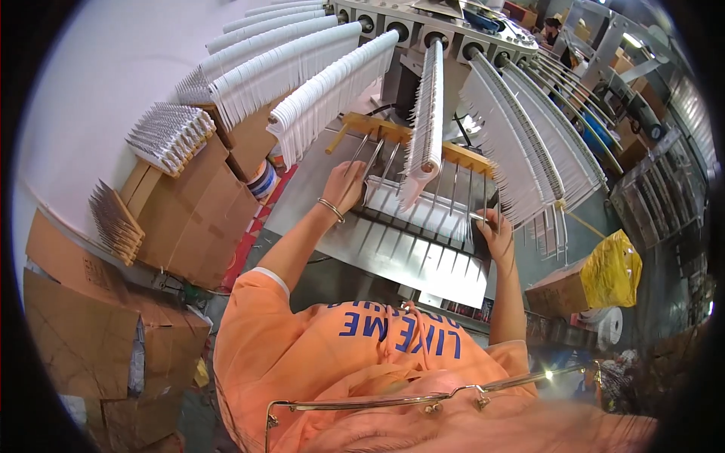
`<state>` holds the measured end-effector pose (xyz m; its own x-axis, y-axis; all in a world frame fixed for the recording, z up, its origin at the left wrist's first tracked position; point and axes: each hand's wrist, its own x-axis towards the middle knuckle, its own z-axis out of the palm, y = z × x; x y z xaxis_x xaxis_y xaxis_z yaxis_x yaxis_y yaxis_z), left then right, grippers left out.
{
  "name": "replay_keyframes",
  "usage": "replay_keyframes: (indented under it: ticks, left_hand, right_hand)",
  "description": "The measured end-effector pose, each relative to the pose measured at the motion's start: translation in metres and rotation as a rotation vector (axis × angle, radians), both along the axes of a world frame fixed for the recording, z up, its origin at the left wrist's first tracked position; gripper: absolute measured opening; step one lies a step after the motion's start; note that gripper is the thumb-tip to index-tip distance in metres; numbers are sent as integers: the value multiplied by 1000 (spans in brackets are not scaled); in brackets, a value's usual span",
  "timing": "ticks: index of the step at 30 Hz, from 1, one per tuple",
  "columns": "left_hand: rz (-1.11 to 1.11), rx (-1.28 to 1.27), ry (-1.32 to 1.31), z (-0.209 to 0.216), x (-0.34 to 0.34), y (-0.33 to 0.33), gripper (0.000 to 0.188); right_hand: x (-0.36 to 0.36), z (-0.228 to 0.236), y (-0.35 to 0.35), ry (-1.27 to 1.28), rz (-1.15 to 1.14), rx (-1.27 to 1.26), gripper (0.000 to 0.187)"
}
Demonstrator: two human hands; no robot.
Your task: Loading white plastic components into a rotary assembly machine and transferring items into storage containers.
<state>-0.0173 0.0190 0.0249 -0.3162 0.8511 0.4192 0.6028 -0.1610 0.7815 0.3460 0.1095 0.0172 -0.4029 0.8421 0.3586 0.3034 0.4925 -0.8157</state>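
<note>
Both my hands are over a shiny metal plate [445, 272], at either end of a wooden bar [377, 126] with long metal prongs. My left hand [346, 186], a bangle at its wrist, is closed beside the left prongs; what lies inside its fingers is hidden. My right hand [495, 231] pinches near the right prongs, on something too small to make out. Between the hands a white strip of fine, close-set pieces [423, 214] lies under the prongs. Over the bar's middle hangs a rod loaded with thin white pieces [428, 113].
A machine hub [423, 26] at the back carries several loaded rods fanning outward, close above my hands. At left, spiked wooden blocks [117, 219] and white-covered spikes [172, 136] stand on cardboard boxes [185, 208]. A yellow bag [613, 268] sits over a carton at right.
</note>
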Motion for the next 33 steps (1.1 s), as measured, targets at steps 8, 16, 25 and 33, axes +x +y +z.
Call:
replay_keyframes:
  ticks: [8,16,25,33]
  left_hand:
    - [-206,157,450,13,-32,-19,12]
    - [-178,-113,-709,54,9,-76,10]
    - [-329,-162,-663,41,85,-84,9]
    - [-707,-35,-584,63,217,-52,11]
  right_hand:
    - [-15,9,-28,-198,-143,198,15]
    - [-21,39,-123,752,12,-371,4]
    - [37,50,-154,857,-322,-319,14]
    - [181,52,-154,1085,-220,-182,17]
